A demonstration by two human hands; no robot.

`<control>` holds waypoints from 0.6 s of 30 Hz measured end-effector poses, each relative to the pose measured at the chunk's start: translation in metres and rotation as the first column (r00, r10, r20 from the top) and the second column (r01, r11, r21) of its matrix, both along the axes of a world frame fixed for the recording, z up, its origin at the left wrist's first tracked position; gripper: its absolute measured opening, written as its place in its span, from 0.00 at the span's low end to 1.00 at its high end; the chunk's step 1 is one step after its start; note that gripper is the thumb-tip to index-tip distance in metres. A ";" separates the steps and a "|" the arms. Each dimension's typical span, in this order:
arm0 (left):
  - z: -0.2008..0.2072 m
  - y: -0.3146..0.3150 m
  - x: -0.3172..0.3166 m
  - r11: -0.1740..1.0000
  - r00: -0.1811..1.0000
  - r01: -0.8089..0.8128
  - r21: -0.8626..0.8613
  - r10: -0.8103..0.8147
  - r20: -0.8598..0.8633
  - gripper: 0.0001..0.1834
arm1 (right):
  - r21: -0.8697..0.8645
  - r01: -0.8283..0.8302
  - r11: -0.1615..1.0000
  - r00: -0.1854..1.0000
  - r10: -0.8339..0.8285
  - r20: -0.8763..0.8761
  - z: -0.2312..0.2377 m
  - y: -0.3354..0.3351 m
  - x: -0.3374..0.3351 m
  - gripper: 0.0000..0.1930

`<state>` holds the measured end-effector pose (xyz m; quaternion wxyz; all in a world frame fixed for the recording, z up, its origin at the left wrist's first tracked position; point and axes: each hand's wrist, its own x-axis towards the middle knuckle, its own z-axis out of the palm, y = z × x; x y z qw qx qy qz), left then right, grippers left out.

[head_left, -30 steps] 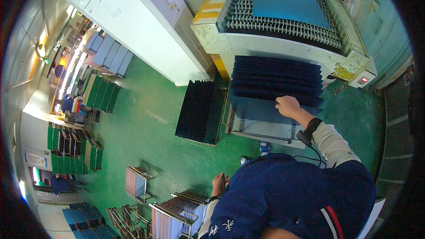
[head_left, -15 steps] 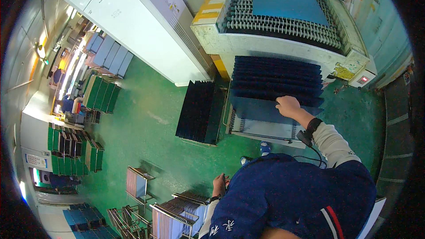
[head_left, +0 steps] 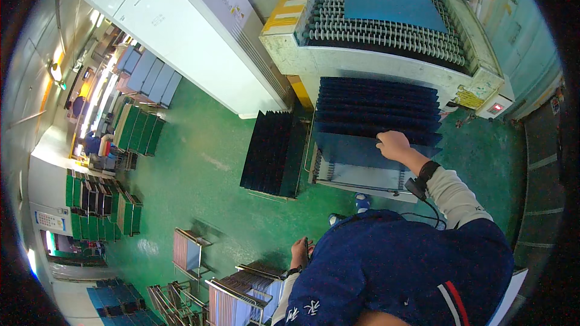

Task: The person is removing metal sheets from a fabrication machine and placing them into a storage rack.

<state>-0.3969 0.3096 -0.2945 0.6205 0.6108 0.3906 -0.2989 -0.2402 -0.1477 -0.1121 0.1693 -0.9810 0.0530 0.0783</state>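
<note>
My right hand [head_left: 394, 145] reaches forward and grips the top edge of the nearest dark blue panel [head_left: 356, 148] standing in a slotted rack [head_left: 362, 178] full of several upright blue panels. My left hand [head_left: 299, 252] hangs low at my side, fingers curled round a small dark object that I cannot make out. A black band sits on my right wrist with a cable running from it. Behind the rack stands a roller conveyor machine [head_left: 386, 36] with a blue sheet [head_left: 393, 3] lying on its rollers.
A second rack of black panels [head_left: 272, 152] stands left of the blue one on the green floor. A large white cabinet [head_left: 187, 30] is at the back left. Racks with pale panels [head_left: 241, 296] stand near my left side, green racks [head_left: 136, 127] further left.
</note>
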 end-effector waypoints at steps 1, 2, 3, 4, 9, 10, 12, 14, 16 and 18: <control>0.000 0.000 0.000 1.000 1.000 0.008 0.009 -0.007 -0.003 0.18 | 0.001 -0.001 1.000 1.000 0.001 0.000 0.000 0.000 0.000 0.11; 0.000 0.000 -0.001 1.000 1.000 0.006 0.010 -0.006 -0.003 0.18 | 0.004 -0.003 1.000 1.000 0.003 0.004 0.000 0.001 0.000 0.11; 0.001 -0.001 -0.001 1.000 1.000 -0.006 -0.007 0.006 -0.003 0.18 | 0.007 -0.001 1.000 1.000 0.001 0.007 0.000 0.000 0.000 0.11; 0.003 -0.002 0.000 1.000 1.000 -0.019 -0.023 0.019 -0.004 0.18 | 0.007 0.001 1.000 1.000 -0.001 0.006 -0.001 -0.001 0.000 0.11; 0.006 -0.005 0.000 1.000 1.000 0.011 0.009 -0.011 -0.005 0.18 | -0.002 -0.031 1.000 0.999 0.031 0.011 0.002 -0.001 0.000 0.11; 0.006 -0.006 -0.001 1.000 1.000 0.004 0.011 -0.004 -0.001 0.18 | -0.002 -0.031 1.000 0.999 0.031 0.011 0.002 -0.001 0.000 0.11; 0.005 -0.005 -0.001 1.000 1.000 0.006 0.009 -0.006 0.001 0.19 | 0.002 -0.025 1.000 0.999 0.025 0.020 0.000 -0.002 0.000 0.10; 0.003 -0.004 -0.003 1.000 1.000 0.006 0.009 -0.006 0.004 0.19 | -0.002 -0.031 1.000 0.999 0.031 0.019 -0.002 -0.002 0.000 0.10; 0.003 -0.005 -0.003 1.000 1.000 -0.015 -0.016 0.015 0.010 0.19 | -0.007 -0.034 0.999 0.999 0.034 0.016 -0.004 -0.003 0.000 0.11; 0.004 -0.006 -0.003 1.000 1.000 -0.008 -0.005 0.008 0.014 0.19 | 0.002 -0.030 1.000 0.999 0.030 0.027 -0.005 -0.004 0.000 0.11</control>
